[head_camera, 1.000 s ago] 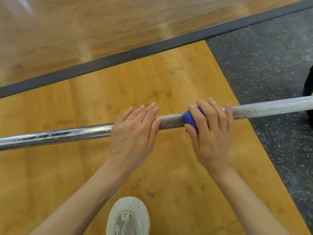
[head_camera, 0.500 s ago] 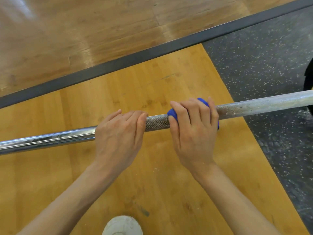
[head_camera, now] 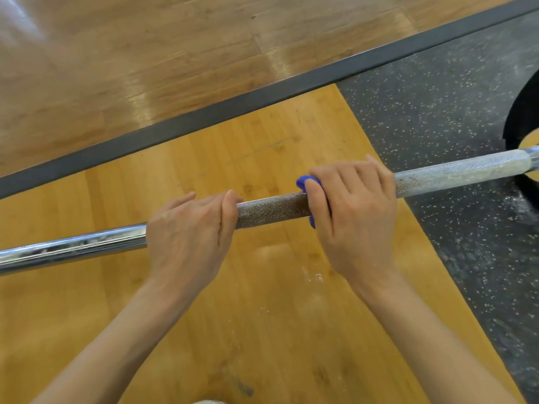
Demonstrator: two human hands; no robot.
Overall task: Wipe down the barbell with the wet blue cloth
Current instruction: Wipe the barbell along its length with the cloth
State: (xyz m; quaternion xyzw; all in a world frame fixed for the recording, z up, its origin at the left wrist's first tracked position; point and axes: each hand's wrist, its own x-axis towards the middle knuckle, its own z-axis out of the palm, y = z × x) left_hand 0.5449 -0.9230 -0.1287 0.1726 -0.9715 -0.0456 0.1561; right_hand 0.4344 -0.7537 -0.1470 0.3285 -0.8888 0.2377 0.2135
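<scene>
A steel barbell point(head_camera: 271, 211) runs across the view from lower left to upper right, above a wooden platform. Its left stretch is smooth and shiny, the middle is knurled, and the right knurled stretch is whitish with chalk. My left hand point(head_camera: 189, 237) curls over the bar where the smooth part meets the knurling. My right hand point(head_camera: 353, 217) grips the blue cloth point(head_camera: 306, 182) wrapped round the bar; only a small blue edge shows beside my thumb and index finger.
The orange wooden platform point(head_camera: 262, 316) lies under the bar, with chalk specks near my right wrist. A dark border strip point(head_camera: 262, 103) crosses diagonally. Speckled black rubber flooring point(head_camera: 452, 118) is at the right, with a black weight plate point(head_camera: 522, 121) at the right edge.
My right hand with the cloth has slid rightward along the bar, baring a longer knurled stretch between my hands. The shoe at the bottom edge has nearly dropped out of view.
</scene>
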